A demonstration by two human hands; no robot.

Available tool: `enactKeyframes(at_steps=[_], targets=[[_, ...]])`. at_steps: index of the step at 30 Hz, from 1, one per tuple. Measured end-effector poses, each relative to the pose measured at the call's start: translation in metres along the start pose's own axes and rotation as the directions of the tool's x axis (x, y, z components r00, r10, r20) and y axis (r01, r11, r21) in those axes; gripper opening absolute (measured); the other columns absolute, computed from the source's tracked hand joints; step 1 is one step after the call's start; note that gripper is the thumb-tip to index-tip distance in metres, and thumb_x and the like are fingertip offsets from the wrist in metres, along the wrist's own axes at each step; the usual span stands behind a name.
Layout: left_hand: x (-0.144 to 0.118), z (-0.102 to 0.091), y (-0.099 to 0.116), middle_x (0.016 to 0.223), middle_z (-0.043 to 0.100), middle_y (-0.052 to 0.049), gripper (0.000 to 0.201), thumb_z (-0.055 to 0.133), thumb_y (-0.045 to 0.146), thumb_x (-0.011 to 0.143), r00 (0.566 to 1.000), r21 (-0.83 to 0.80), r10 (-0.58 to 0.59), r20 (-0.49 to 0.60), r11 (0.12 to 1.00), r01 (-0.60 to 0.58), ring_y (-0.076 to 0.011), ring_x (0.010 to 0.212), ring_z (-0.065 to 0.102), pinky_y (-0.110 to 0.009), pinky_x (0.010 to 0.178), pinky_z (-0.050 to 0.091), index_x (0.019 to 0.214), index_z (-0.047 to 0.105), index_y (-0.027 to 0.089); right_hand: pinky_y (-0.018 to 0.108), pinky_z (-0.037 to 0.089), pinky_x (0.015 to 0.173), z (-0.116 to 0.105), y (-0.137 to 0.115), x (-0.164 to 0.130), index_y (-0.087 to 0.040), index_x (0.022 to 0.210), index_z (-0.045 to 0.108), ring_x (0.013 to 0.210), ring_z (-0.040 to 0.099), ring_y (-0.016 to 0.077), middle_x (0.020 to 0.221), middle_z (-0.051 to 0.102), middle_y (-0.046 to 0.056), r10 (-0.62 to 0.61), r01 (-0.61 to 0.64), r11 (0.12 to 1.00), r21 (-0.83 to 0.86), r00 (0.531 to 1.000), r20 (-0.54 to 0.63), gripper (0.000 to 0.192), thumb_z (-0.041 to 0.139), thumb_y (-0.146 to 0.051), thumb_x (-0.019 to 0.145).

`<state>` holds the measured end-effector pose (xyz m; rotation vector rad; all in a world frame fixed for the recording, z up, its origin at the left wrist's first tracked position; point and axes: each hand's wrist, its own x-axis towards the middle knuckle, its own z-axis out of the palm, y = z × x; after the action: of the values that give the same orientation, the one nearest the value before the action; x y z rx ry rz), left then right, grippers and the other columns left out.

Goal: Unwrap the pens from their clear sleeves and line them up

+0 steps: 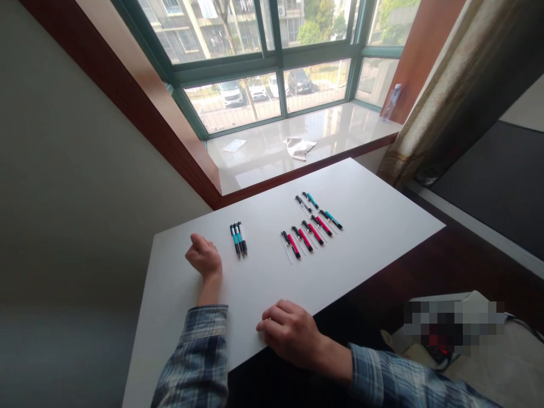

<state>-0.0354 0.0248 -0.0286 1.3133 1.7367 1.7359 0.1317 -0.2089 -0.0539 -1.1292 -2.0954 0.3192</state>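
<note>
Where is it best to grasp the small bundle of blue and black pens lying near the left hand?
Probably pinch the bundle of blue and black pens across its middle from above with the left hand. The three lie flat on the white table, touching side by side, so one grip across them could take all.

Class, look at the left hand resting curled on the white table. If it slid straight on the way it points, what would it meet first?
The left hand points up the white table toward the wall. Its line probably passes left of the three bundled pens, so the way looks free up to the table's far edge, though depth is unclear.
</note>
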Motion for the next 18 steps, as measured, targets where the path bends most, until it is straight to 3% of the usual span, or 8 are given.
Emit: enactKeyframes(at_steps=[11,15,18], targets=[[-0.007,-0.007,0.009,0.052,0.018,0.01,0.043,0.045,0.041,0.094,0.98,-0.118,-0.093,-0.175,0.99,0.073,-0.0068,0.04,0.02,-0.023,0.037,0.017,0.064,0.017,0.026,0.031,0.048,0.074,-0.004,0.01,0.005,-0.023,0.095,0.062,0.079,0.058,0.0181,0.095,0.07,0.003,-0.044,0.043,0.999,0.015,0.999,0.025,0.01,0.057,-0.013,0.094],[-0.006,-0.006,0.01,0.05,0.017,0.01,0.039,0.044,0.036,0.092,0.969,-0.092,-0.115,-0.218,0.991,0.096,-0.0078,0.04,0.019,-0.024,0.038,0.017,0.064,0.017,0.027,0.032,0.05,0.074,-0.003,0.009,0.005,-0.023,0.1,0.064,0.08,0.06,0.0188,0.094,0.072,0.004,-0.025,0.024,0.999,0.035,0.999,0.023,0.014,0.057,-0.013,0.093],[-0.01,-0.008,0.017,0.05,0.02,0.008,0.044,0.043,0.041,0.095,0.98,-0.016,-0.064,-0.186,0.998,0.062,-0.0086,0.044,0.02,-0.025,0.042,0.017,0.061,0.018,0.026,0.032,0.053,0.076,-0.011,0.003,0.01,-0.023,0.111,0.065,0.082,0.063,0.0193,0.092,0.073,0.003,-0.004,0.003,0.99,0.143,1.0,0.011,0.027,0.054,-0.008,0.092]])
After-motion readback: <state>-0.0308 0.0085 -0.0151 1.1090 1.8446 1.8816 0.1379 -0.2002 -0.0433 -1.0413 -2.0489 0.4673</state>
